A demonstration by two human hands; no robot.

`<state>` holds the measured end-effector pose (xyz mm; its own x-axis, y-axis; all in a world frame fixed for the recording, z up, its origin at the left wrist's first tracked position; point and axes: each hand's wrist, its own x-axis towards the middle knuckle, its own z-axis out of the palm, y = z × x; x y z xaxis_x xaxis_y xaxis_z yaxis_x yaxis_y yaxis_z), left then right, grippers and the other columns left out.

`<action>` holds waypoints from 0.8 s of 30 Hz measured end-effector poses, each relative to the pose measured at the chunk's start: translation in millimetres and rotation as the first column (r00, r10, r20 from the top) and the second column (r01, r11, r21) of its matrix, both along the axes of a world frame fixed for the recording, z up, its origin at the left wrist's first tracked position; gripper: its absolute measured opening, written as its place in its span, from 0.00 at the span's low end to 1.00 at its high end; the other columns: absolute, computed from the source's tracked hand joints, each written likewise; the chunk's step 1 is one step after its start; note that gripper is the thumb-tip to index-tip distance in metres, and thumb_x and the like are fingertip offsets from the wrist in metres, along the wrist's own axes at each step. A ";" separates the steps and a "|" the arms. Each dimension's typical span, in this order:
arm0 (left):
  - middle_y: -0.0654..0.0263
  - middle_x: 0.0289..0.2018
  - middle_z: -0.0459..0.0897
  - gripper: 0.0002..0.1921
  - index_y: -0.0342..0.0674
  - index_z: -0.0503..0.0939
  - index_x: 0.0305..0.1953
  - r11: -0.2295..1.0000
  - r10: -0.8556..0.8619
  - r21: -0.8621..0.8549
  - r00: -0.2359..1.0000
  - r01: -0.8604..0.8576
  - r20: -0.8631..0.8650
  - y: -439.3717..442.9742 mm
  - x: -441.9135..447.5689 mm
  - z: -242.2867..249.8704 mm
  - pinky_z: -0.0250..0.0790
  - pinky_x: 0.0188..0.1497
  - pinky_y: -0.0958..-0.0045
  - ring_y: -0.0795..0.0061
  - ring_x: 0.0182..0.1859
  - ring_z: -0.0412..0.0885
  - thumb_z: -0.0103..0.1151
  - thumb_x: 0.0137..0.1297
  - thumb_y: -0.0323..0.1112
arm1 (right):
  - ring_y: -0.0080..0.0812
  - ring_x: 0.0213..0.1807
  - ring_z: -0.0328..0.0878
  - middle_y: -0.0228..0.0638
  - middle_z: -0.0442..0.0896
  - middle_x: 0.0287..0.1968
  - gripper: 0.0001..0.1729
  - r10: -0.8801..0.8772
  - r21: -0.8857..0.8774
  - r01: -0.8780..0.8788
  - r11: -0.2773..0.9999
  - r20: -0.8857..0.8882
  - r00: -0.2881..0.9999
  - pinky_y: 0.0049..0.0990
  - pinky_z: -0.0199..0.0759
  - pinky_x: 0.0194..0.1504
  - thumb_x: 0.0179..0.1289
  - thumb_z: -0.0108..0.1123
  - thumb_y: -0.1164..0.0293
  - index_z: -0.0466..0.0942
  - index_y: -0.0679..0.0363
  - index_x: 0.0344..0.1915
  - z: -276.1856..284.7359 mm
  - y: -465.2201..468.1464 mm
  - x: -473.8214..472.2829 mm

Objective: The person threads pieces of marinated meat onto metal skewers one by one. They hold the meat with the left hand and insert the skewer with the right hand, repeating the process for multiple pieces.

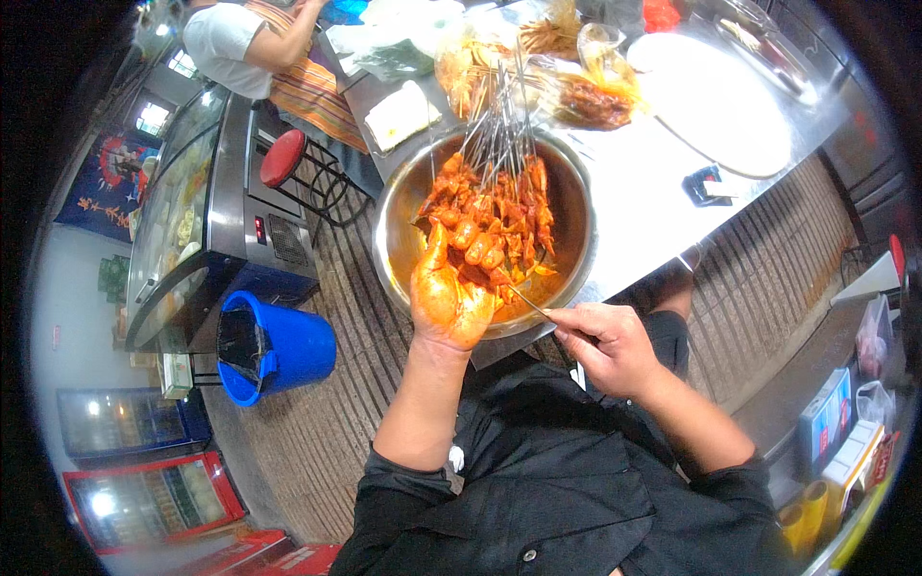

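Observation:
A large steel bowl (585,237) sits at the table's near edge, holding many metal skewers (504,137) of red-orange marinated meat (522,216). My left hand (450,291), coated in orange marinade, is palm up at the bowl's near side, its thumb raised. Across its fingers lies the meat end of one skewer with rounded pieces (481,246); whether the fingers close on it is hard to tell. My right hand (609,342), outside the bowl's near right rim, pinches the bare end of that metal skewer (529,301) between thumb and fingers.
The steel table (634,245) carries bags of skewered meat (594,101), a white oval board (720,108), a white cloth (402,115) and a small black container (709,186). A blue bin (299,356), a red stool (282,158) and a glass display case (180,209) stand left. Another person (230,43) is at upper left.

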<state>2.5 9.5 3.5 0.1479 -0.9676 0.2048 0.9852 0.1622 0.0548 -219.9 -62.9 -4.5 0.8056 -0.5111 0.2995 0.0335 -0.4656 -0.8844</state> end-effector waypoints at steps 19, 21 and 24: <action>0.55 0.66 0.75 0.26 0.38 0.67 0.72 0.799 0.419 0.258 0.810 -0.544 0.409 -5.3 -23.7 -4.7 0.67 0.72 0.51 0.56 0.67 0.75 0.45 0.82 0.46 | 0.45 0.37 0.89 0.52 0.88 0.38 0.12 -0.125 0.182 0.124 0.975 -0.006 0.992 0.34 0.82 0.41 0.65 0.63 0.78 0.85 0.70 0.47 12.4 29.0 6.3; 0.55 0.71 0.70 0.29 0.40 0.62 0.75 0.759 0.396 0.314 0.788 -0.570 0.472 -5.7 -26.6 -6.6 0.61 0.76 0.50 0.54 0.72 0.69 0.45 0.80 0.48 | 0.45 0.37 0.89 0.52 0.88 0.37 0.13 -0.135 0.149 0.134 0.980 -0.006 0.991 0.34 0.82 0.41 0.65 0.63 0.77 0.85 0.70 0.48 13.2 30.4 7.9; 0.55 0.72 0.70 0.30 0.40 0.62 0.75 0.768 0.395 0.294 0.783 -0.568 0.481 -6.7 -28.9 -6.7 0.61 0.76 0.49 0.53 0.72 0.69 0.46 0.80 0.48 | 0.46 0.38 0.89 0.52 0.88 0.37 0.13 -0.143 0.125 0.141 0.982 0.003 0.990 0.35 0.82 0.41 0.65 0.62 0.77 0.85 0.70 0.48 15.3 29.6 11.5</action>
